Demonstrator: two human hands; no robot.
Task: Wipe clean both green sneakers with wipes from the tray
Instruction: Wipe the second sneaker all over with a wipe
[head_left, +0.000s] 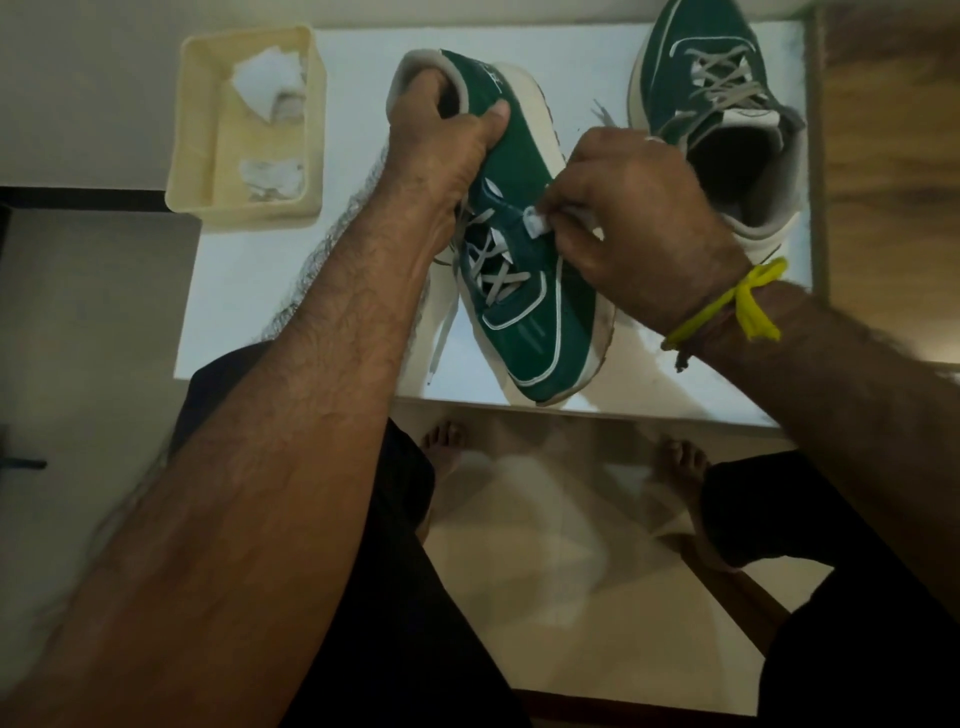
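Left hand (447, 140) gripping the heel collar of a green suede sneaker with cream sole (524, 306) on the white table (675, 384), toe toward the person, right hand (628, 218) pinching a small white wipe (535, 224) against its laces, second green sneaker (706, 67) far right pointing away, cream plastic tray (200, 156) holding crumpled wipes at left.

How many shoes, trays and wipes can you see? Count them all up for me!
Green sneakers: 2, one held, one standing at the right
Tray: 1
Wipes: 3, two in the tray, one pinched in the right hand
Total: 6
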